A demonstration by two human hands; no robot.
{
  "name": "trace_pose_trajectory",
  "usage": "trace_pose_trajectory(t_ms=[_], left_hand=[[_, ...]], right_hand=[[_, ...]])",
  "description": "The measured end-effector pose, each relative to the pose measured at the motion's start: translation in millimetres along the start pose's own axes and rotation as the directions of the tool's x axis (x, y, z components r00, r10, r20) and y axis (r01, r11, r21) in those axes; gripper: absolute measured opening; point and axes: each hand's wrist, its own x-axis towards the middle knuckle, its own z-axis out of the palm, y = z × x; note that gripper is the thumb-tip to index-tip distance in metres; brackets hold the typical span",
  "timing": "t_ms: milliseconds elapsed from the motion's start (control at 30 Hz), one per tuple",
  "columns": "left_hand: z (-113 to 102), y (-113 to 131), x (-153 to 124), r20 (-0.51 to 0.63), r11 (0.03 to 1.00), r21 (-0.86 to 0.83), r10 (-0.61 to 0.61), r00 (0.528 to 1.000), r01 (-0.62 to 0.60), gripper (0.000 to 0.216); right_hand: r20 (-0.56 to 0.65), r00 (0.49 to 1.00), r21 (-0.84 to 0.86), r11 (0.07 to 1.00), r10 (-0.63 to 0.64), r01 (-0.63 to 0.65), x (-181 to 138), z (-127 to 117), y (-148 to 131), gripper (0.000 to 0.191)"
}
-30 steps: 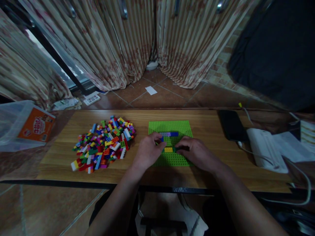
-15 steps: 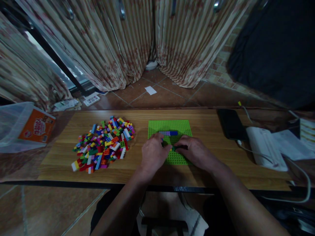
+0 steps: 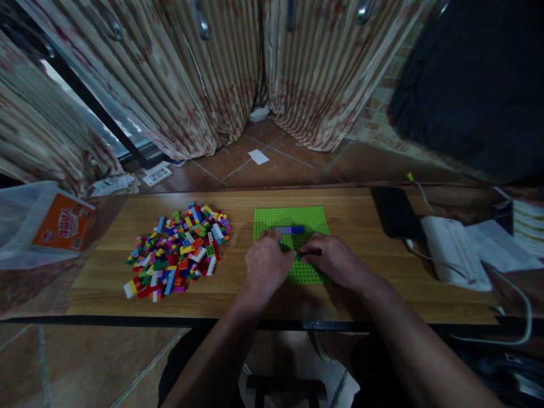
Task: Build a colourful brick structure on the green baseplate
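Note:
A light green studded baseplate (image 3: 312, 215) lies under both hands. On it is a row of purple and blue toy bricks (image 3: 291, 230), just beyond my fingertips. My left hand (image 3: 268, 260) is closed over the plate's left part, its thumb pointing toward the right hand; whatever its fingers hold is mostly hidden. From the right, my right hand (image 3: 330, 256) pinches a small dark green brick (image 3: 298, 256) low over the plate, close to the left thumb tip.
A heap of mixed toy bricks (image 3: 174, 249) spreads on the left of the wooden table (image 3: 238, 289). Beyond it stands a clear plastic bin (image 3: 25, 226) with an orange label. At right lie a black phone (image 3: 397, 212), a white device (image 3: 454, 252) with a cable, and papers (image 3: 504, 246).
The fingertips have drawn slightly closer, and a yellow bit seen by the left thumb is no longer visible. The whole view has shifted a little.

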Motion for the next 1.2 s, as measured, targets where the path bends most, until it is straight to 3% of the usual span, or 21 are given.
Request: trace_pose_trajectory(t_ms=[267,467,600,700,767,867,967,1067,1200], left_hand=[[0.0,-1.5,0.6,0.027,0.999,0.043,0.016,1.000,-0.017,0.032],[2.0,-4.7,1.1,0.019,0.996,0.072,0.043,0.999,-0.045,0.032],[-0.2,-12.5,4.5,-0.005,0.997,-0.058,0.047,0.999,-0.047,0.029],[-8.2,-19.3,10.5,-0.009,0.963,-0.264,0.046,0.999,-0.046,0.028],[-15.5,-21.8,14.7,0.028,0.879,-0.477,-0.002,1.000,0.015,0.034],[-24.2,-20.3,17.8,0.181,0.604,-0.774,-0.077,0.981,0.190,0.044],[-27.2,-14.2,16.8,0.333,0.358,-0.873,-0.056,0.941,0.330,0.047],[-25.9,-8.4,15.0,0.415,0.256,-0.880,0.006,0.910,0.400,0.050],[-23.1,-6.5,13.1,0.437,0.215,-0.884,0.068,0.897,0.414,0.057]], right_hand=[[-0.087,0.996,0.116,0.993,0.008,0.002,-3.6,6.1,5.9,0.009],[-0.097,0.995,0.110,0.994,0.016,-0.006,-5.9,8.7,2.2,0.010],[-0.092,0.996,0.117,0.993,-0.020,0.030,-7.4,6.4,2.2,0.012],[-0.089,0.996,0.212,0.977,0.005,0.014,-7.6,-1.5,7.0,0.019],[-0.156,0.985,0.285,0.958,0.070,-0.023,-6.9,-8.2,10.4,0.022],[-0.329,0.928,0.307,0.949,0.176,-0.071,-4.6,-14.7,10.6,0.020],[-0.379,0.909,0.325,0.945,0.172,-0.043,-2.3,-12.8,1.8,0.019],[-0.344,0.937,0.337,0.940,0.065,0.059,-0.9,-6.8,-13.5,0.018],[-0.236,0.969,0.316,0.937,-0.073,0.147,0.5,-1.1,-31.0,0.025]])
